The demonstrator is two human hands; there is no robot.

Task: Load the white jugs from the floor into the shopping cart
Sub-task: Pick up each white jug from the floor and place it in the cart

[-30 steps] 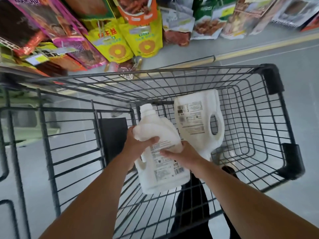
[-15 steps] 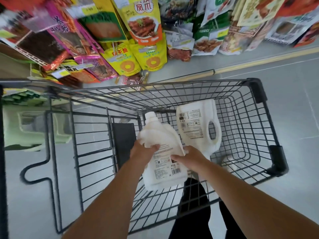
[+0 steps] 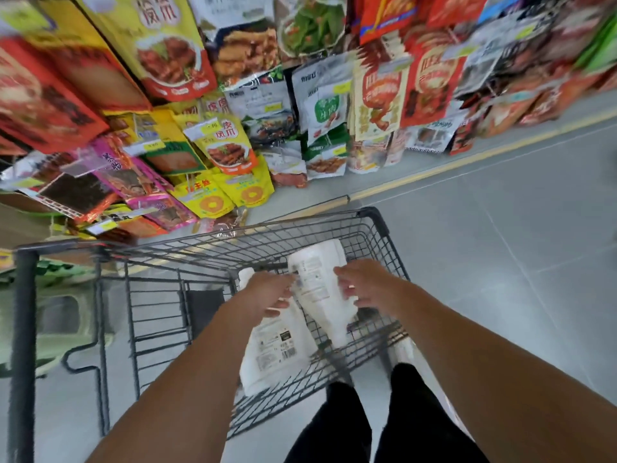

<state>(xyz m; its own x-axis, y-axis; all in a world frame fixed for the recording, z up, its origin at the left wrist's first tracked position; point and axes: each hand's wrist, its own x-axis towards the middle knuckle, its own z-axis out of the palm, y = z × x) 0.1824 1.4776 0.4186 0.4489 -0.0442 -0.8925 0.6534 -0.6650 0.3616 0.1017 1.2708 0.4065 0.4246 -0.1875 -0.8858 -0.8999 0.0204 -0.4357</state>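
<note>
Head view: I see two white jugs lying in the cart (image 3: 377, 225), the near jug (image 3: 277, 355) beside the far jug (image 3: 320, 282). My left hand (image 3: 267, 292) hovers over the near one, grip loose; my right hand (image 3: 364, 282) is spread, holding nothing.
</note>
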